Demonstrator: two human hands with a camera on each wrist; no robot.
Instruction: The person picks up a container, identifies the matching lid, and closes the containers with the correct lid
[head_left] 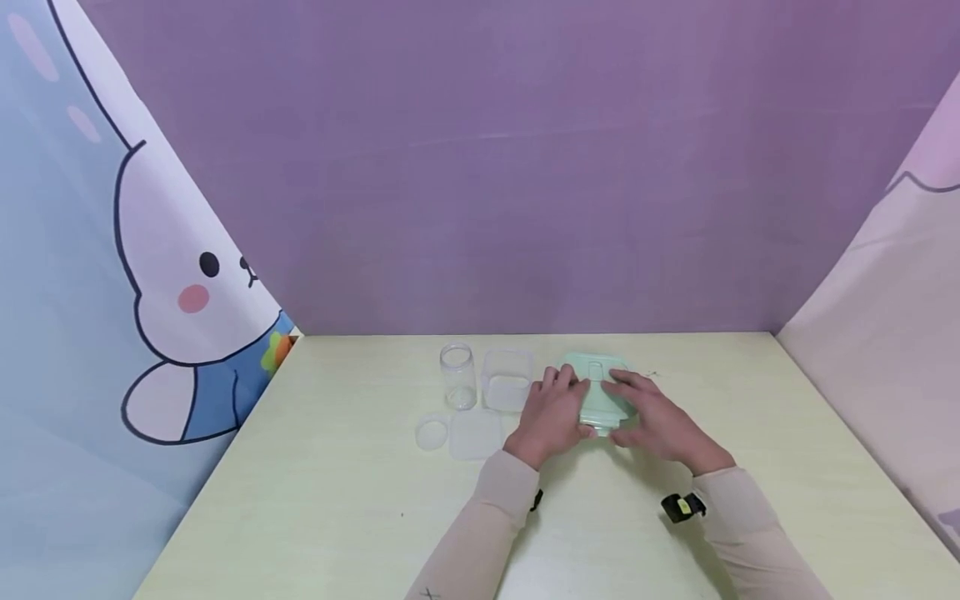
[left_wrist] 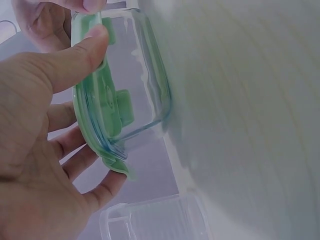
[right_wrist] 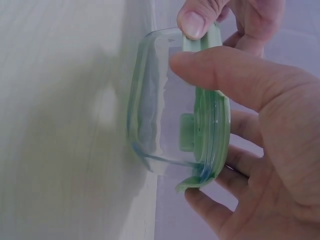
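Observation:
A clear glass container (head_left: 597, 390) with a pale green snap lid (head_left: 595, 369) stands on the table at mid-back. My left hand (head_left: 551, 412) holds its left side, fingers over the lid. In the left wrist view the left thumb (left_wrist: 75, 55) presses the lid's (left_wrist: 95, 120) near edge, with the fingers curled behind it. My right hand (head_left: 652, 417) holds the right side the same way. In the right wrist view the right thumb (right_wrist: 220, 75) lies across the glass wall (right_wrist: 155, 115) and the lid rim (right_wrist: 212, 125). One corner flap (right_wrist: 192, 182) sticks out loose.
Left of the container stand a clear square tub (head_left: 507, 381) and a clear round jar (head_left: 457, 377). In front of these lie a square lid (head_left: 476, 434) and a round lid (head_left: 432, 432). Cloth walls close in the pale table (head_left: 337, 517) at back and sides.

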